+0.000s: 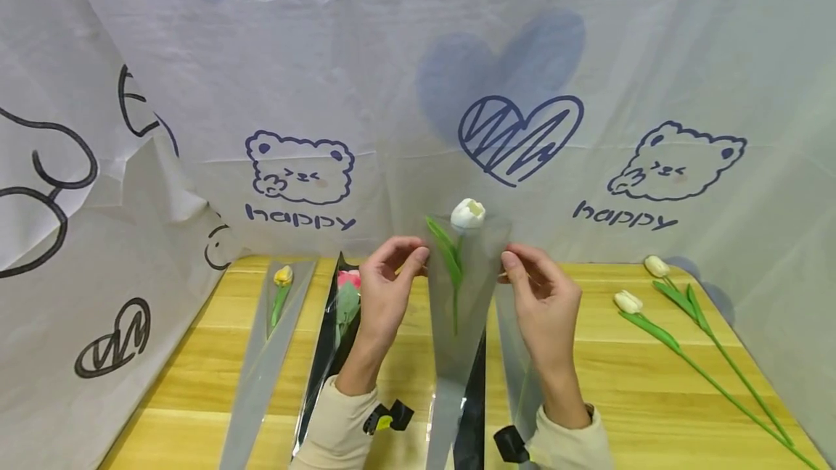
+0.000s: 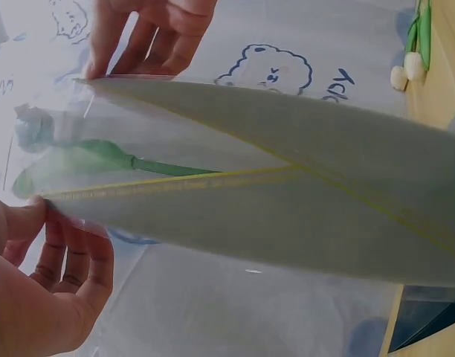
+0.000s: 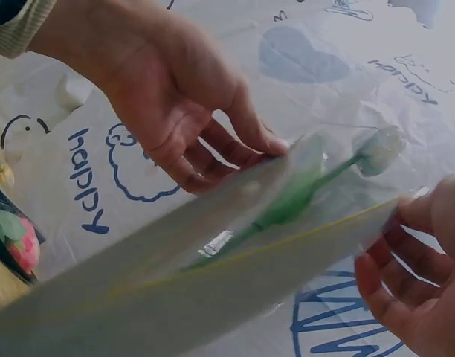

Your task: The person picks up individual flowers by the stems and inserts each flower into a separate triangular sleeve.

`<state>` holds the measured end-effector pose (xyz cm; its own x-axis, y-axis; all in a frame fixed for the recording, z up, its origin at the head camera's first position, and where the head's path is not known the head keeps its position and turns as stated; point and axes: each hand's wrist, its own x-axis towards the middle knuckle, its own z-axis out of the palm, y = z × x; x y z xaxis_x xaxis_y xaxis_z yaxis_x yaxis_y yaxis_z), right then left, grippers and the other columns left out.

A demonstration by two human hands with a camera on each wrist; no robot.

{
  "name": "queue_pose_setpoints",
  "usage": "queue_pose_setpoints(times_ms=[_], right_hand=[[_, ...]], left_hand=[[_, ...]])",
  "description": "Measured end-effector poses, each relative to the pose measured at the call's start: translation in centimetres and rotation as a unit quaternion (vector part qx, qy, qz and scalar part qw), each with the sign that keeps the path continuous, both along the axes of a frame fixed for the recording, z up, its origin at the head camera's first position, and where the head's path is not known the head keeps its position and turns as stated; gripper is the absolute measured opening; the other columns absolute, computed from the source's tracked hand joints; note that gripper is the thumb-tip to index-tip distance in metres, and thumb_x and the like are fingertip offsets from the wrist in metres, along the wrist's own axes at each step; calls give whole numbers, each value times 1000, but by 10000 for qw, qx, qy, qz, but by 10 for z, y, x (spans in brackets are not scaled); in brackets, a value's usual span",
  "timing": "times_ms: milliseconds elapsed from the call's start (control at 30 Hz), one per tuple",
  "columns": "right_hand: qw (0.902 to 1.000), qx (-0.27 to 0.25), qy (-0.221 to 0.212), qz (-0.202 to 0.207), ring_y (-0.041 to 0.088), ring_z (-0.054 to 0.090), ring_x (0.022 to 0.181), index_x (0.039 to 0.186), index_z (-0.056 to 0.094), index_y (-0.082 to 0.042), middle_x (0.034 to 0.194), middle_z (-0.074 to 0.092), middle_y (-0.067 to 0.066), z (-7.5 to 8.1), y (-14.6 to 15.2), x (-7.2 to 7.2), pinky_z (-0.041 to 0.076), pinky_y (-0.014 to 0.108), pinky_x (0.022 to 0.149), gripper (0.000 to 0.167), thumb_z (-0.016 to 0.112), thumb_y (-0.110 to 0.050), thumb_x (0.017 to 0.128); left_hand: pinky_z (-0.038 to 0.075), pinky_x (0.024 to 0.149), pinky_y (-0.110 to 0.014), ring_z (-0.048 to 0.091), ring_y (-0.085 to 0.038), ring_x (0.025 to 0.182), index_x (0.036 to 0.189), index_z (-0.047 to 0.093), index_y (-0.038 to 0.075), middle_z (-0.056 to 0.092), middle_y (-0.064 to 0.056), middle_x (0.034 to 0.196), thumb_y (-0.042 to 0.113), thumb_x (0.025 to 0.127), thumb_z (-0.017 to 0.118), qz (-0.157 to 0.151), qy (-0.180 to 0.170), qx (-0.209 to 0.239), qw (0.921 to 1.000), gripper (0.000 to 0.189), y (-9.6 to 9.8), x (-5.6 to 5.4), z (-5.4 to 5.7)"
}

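A tapered, clear grey flower sleeve [image 1: 451, 368] stands upright in front of me, holding a white tulip [image 1: 468, 214] with green leaves. The bloom is level with the sleeve's upper edge. My left hand [image 1: 388, 289] pinches the upper left edge of the sleeve between thumb and finger, and my right hand [image 1: 542, 296] pinches the opposite edge. In the left wrist view, the sleeve's yellow-edged front folds [image 2: 287, 165] overlap, with the tulip stem [image 2: 175, 168] running behind them. Both hands also show in the right wrist view, with the tulip [image 3: 380, 151] between them.
On the wooden table [image 1: 653, 397] at left lie a sleeved yellow tulip [image 1: 283, 276] and a pink tulip [image 1: 349, 280] in a black-backed sleeve. Another grey sleeve [image 1: 512, 339] lies near my right forearm. Two loose white tulips [image 1: 628, 302] lie at right. Printed cloth [image 1: 392, 93] hangs behind.
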<state>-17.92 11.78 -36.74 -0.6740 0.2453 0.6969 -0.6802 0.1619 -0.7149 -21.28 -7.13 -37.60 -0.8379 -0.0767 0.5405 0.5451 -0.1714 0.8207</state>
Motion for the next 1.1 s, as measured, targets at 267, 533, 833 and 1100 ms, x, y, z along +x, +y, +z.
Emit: queue_pose_setpoints(times_ms=[267, 533, 833, 1100], right_hand=[[9940, 974, 257, 431, 17, 67, 89, 104, 75, 1, 103, 72, 11, 11, -4, 0, 56, 22, 76, 16, 67, 10, 94], [9982, 451, 234, 324, 16, 66, 81, 103, 72, 7, 94, 68, 18, 13, 1, 2, 57, 21, 71, 12, 65, 13, 94], [9934, 939, 4, 651, 18, 67, 88, 104, 74, 3, 102, 70, 10, 17, -3, 2, 59, 27, 75, 10, 67, 3, 97], [9941, 962, 68, 499, 17, 67, 87, 105, 73, 3, 102, 71, 11, 19, -2, 6, 58, 26, 75, 10, 67, 3, 97]], left_hand=[[59, 76, -32, 66, -21, 83, 101, 71, -8, 66, -19, 95, -1, 97, 68, -36, 457, -472, 9978, 9, 0, 3, 6], [58, 76, -29, 65, -19, 82, 101, 70, -11, 67, -13, 92, -6, 96, 67, -42, 290, -14, 9996, 8, -9, 2, 7], [58, 75, -30, 65, -21, 81, 101, 74, -6, 67, -18, 93, -5, 93, 72, -178, 723, -637, 9952, 8, -3, 7, 9], [59, 78, -33, 67, -21, 84, 105, 73, -5, 68, -15, 97, -3, 95, 70, -258, 731, -816, 9937, 10, -2, 10, 10]])
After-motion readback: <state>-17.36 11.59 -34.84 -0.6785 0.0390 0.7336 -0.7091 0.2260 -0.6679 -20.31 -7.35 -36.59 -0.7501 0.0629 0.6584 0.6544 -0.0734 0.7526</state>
